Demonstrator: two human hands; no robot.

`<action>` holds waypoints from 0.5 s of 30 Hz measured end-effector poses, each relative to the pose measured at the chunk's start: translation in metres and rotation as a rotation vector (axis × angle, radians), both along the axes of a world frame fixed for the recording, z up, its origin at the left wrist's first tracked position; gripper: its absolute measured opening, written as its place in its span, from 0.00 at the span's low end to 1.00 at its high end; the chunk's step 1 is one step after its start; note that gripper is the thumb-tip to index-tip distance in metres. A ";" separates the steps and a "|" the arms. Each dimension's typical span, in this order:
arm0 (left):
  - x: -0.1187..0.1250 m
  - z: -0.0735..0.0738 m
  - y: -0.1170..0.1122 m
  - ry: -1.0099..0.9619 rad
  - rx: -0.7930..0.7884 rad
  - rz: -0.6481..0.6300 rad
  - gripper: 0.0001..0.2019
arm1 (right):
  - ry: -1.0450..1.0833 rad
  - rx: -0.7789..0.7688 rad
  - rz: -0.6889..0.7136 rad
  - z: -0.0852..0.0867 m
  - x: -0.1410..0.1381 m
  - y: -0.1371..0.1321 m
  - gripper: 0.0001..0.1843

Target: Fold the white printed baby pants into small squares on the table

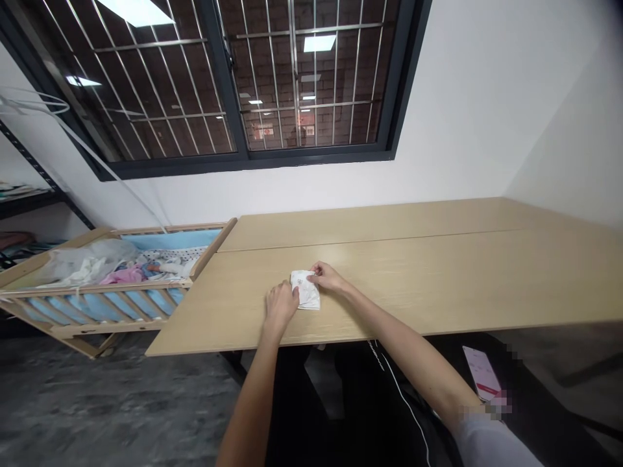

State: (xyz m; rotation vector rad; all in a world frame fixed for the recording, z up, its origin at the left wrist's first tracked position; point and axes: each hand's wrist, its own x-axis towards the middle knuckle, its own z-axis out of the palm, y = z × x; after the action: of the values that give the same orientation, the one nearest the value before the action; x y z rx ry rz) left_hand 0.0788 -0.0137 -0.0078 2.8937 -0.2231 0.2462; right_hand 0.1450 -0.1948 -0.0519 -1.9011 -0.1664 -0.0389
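Note:
A small, white folded cloth [306, 292] with a faint dark print lies on the wooden tabletop, near its front edge; I cannot tell its exact kind. My left hand [281, 301] is at the cloth's left edge, fingers curled and thumb against it. At the upper right corner, my right hand [327, 277] pinches the cloth between thumb and fingers. Parts of both edges are hidden under my fingers.
The long wooden table [438, 272] runs off to the right below a barred window [311, 84]. To its left stands a wooden crib [92, 295] with bundled fabrics in it. A phone [481, 371] lies at lower right, and a white cable [406, 399] hangs by my legs.

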 end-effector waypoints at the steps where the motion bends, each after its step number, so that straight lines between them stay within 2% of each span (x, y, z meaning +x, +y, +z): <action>1: -0.009 0.007 0.012 -0.018 -0.005 -0.014 0.14 | -0.005 0.022 0.035 0.008 -0.008 0.009 0.14; 3: -0.037 0.022 0.045 -0.065 -0.036 -0.025 0.14 | -0.006 0.110 0.128 0.025 -0.031 0.032 0.14; 5: -0.075 0.036 0.085 -0.110 -0.102 -0.014 0.15 | 0.023 0.241 0.234 0.042 -0.061 0.062 0.15; 8: -0.135 0.046 0.144 -0.135 -0.097 0.021 0.18 | 0.168 0.396 0.381 0.053 -0.111 0.117 0.16; 11: -0.179 0.037 0.187 -0.145 -0.118 0.098 0.21 | 0.384 0.453 0.426 0.035 -0.149 0.176 0.18; 15: -0.208 0.001 0.213 0.225 -0.157 0.095 0.17 | 0.553 0.490 0.245 -0.012 -0.177 0.239 0.17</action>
State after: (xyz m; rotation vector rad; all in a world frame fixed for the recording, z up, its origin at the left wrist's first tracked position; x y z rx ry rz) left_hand -0.1294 0.1998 -0.0069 2.7492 -0.0262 -0.0450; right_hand -0.0325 0.0442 -0.0637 -1.3325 -0.0070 0.5587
